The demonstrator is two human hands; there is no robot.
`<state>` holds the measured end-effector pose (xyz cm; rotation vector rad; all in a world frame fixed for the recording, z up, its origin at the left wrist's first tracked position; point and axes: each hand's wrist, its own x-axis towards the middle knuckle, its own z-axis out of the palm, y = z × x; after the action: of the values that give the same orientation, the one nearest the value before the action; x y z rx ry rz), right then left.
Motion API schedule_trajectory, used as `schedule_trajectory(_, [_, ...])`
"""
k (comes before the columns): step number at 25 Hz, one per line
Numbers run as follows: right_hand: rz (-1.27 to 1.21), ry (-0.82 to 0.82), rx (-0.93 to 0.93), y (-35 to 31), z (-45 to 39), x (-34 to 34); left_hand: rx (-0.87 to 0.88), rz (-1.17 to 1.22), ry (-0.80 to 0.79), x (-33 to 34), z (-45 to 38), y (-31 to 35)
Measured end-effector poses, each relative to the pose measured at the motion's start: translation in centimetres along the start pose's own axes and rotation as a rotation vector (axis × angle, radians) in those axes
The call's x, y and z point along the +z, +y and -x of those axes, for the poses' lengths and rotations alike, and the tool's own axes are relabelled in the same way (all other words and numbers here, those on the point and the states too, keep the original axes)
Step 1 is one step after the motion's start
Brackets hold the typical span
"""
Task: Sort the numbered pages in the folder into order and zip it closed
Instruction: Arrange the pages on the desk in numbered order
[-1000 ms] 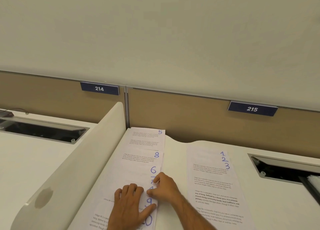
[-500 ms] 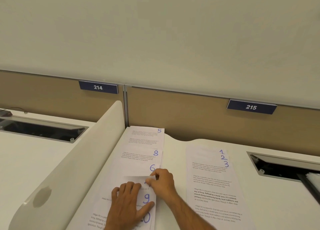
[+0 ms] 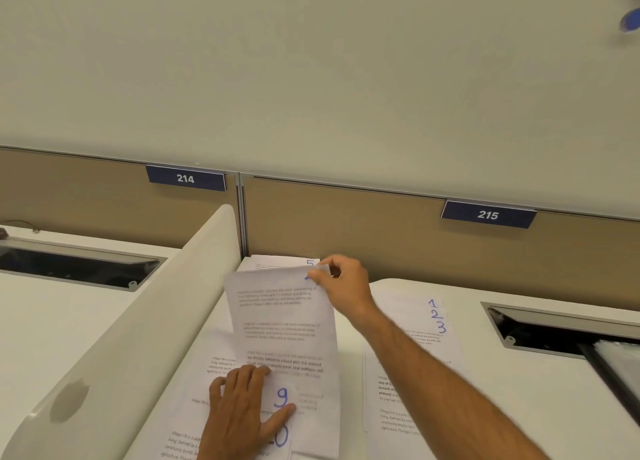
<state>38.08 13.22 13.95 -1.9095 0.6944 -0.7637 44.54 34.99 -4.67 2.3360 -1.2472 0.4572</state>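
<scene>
On the bench, a fanned left stack lies beside a divider; the stack numbered 1, 2, 3 lies right of it. A lifted page stands over the left stack, page 5 behind it, by the back panel.

Curved white side divider walls off the desk's left edge; tan back partition closes the far side. Left stack of pages sits against both. Lifted sheet, pinched by right hand, stands over that stack; left hand presses flat on it. Bare desk strip runs between this stack and right stack. Open cable recess lies further right.
</scene>
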Motion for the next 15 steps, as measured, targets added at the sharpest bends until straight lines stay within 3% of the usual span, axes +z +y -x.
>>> schedule_trajectory(7, [-0.269, 0.055, -0.114, -4.3, -1.1, -6.5, -0.023, -0.015, -0.093, 0.1, 0.0, 0.0])
schedule_trajectory(10, [-0.326, 0.044, -0.163, -4.8, -0.8, -9.2, -0.109, 0.020, -0.105, -1.2, -1.3, 0.9])
schedule_trajectory(15, [-0.362, 0.012, -0.158, -4.5, 0.9, -13.6, -0.380, 0.532, -0.040, -4.2, -5.2, 4.8])
